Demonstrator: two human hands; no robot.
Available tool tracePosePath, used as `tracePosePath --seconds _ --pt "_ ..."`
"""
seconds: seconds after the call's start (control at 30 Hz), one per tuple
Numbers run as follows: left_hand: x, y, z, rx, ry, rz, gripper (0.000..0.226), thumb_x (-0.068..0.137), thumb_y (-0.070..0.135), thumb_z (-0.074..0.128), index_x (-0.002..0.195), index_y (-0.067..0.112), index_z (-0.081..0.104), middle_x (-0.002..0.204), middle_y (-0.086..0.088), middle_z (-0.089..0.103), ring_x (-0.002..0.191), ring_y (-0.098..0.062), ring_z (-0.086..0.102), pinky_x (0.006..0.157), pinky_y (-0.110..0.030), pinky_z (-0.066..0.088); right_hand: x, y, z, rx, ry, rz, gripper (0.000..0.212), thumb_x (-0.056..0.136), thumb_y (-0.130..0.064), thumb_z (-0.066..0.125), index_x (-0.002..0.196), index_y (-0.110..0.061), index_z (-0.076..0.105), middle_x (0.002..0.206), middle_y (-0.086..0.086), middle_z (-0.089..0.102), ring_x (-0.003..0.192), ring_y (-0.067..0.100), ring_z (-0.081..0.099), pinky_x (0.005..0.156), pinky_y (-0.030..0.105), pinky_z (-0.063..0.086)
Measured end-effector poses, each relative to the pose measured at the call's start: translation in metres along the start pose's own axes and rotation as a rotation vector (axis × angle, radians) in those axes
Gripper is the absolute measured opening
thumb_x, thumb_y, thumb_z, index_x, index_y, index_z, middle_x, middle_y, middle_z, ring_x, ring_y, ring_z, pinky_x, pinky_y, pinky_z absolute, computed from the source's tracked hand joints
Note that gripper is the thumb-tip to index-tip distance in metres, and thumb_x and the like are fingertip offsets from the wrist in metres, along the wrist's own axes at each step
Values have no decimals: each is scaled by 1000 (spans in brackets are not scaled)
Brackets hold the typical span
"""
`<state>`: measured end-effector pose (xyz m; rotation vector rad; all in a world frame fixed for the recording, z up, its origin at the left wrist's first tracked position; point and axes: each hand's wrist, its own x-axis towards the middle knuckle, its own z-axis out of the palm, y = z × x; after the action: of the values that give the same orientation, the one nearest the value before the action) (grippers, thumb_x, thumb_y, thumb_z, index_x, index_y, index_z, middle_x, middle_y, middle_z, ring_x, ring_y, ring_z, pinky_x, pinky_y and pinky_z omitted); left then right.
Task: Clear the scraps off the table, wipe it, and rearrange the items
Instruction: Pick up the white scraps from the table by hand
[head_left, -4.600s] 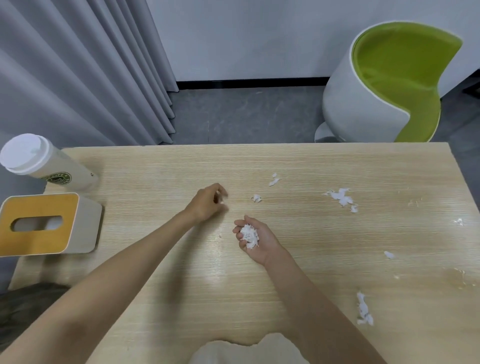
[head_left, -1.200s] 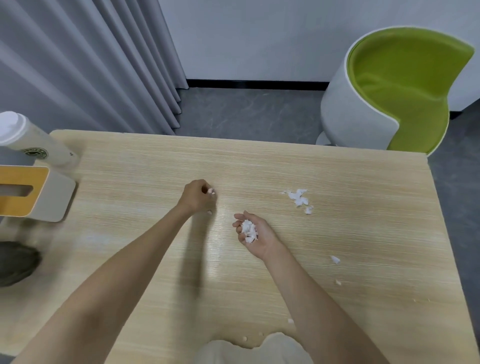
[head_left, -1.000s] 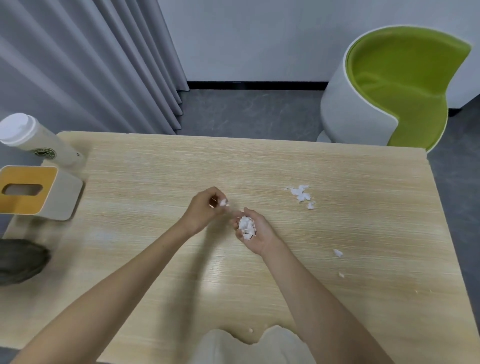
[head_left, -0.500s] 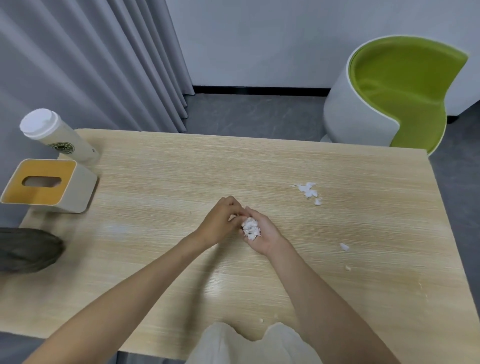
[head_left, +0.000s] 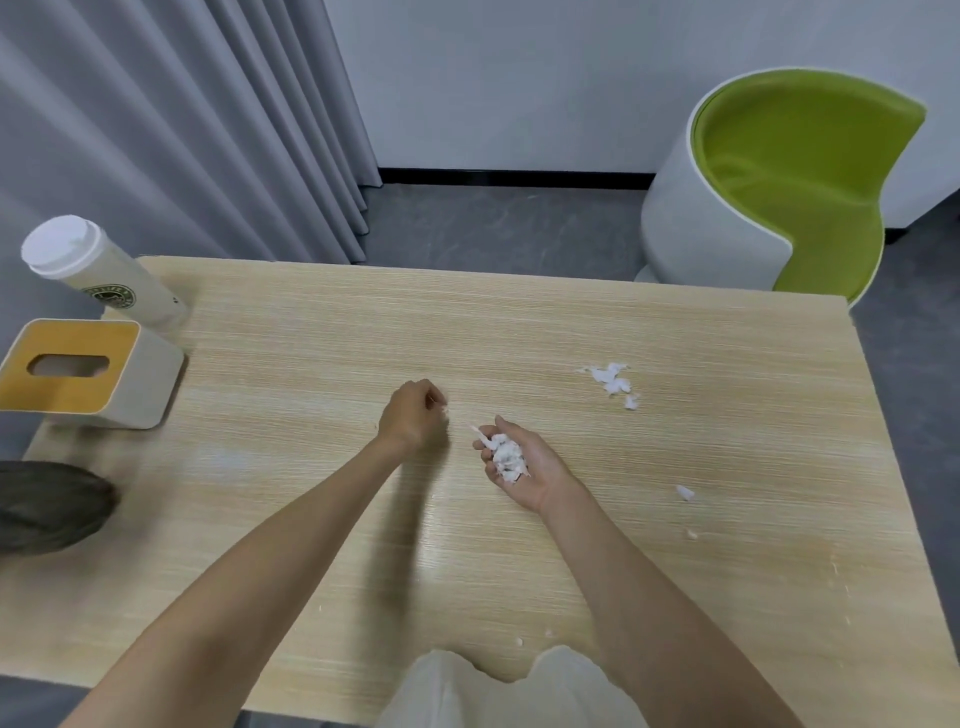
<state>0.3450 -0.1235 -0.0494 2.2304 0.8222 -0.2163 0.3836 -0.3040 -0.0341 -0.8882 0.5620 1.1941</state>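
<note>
My right hand (head_left: 530, 465) lies palm up near the middle of the wooden table (head_left: 311, 519), cupping a pile of white paper scraps (head_left: 506, 454). Just left of it, my left hand (head_left: 413, 415) rests on the table with fingers pinched on a tiny white scrap (head_left: 444, 410). A cluster of loose scraps (head_left: 613, 382) lies to the right, beyond my right hand. A single scrap (head_left: 684, 492) and smaller bits (head_left: 691, 533) lie farther right.
A white lidded cup (head_left: 98, 278) and a tissue box with a yellow top (head_left: 78, 371) stand at the table's left edge. A dark grey cloth (head_left: 49, 504) lies in front of them. A green and white chair (head_left: 779, 192) stands behind the table's far right corner.
My left hand, which met the right palm half a second ago, has moved back to the left. The scrap pile stays in my right palm.
</note>
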Motion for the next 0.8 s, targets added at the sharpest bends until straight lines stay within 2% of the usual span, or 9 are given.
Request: tracePosePath --seconds 0.13,0.3,0.4,0.5,0.57,0.7,0.8 --pt "5 3 13 97 22 -35 14 83 13 67 96 12 61 98 -1 60 89 -20 60 78 -37 52 1 0 -4 -19 18 10 21 90 -27 62 88 -7 61 77 10 64 52 10 56 47 17 48" --pt "7 6 12 198 1 3 5 88 11 59 87 10 63 99 -4 61 89 -22 60 74 -36 49 1 -1 -7 -14 40 3 23 92 -29 60 87 -7 60 81 11 62 50 9 56 46 16 48" --pt "-3 9 7 39 42 40 6 84 10 59 78 8 60 85 -1 62 78 -18 60 70 -36 51 -3 2 -5 -2 44 -8 24 93 -29 59 88 -6 60 82 12 61 49 9 56 45 16 48" --pt "-29 20 -3 -205 24 111 18 82 1 60 70 14 57 72 5 59 68 -9 53 68 -25 45 -12 6 -1 15 48 -28 24 93 -29 58 86 -6 61 75 11 63 48 10 56 45 16 47" --pt "-52 28 -10 -293 7 191 25 80 -1 64 66 19 56 69 4 60 65 -8 52 67 -23 44 -19 12 3 45 36 -49 26 94 -28 57 85 -5 61 68 8 64 48 10 56 44 16 45" --pt "-93 33 -14 -378 -118 299 21 80 1 68 76 19 58 69 1 61 64 -8 55 64 -18 45 -33 33 9 105 -11 -117 25 96 -27 53 85 -5 59 63 4 62 46 10 55 41 17 43" --pt "-119 29 -13 -305 -176 373 19 83 0 63 82 19 64 70 4 64 63 -4 55 64 -14 44 -43 56 12 120 6 -165 26 95 -28 53 84 -7 61 64 3 63 47 10 57 40 18 43"
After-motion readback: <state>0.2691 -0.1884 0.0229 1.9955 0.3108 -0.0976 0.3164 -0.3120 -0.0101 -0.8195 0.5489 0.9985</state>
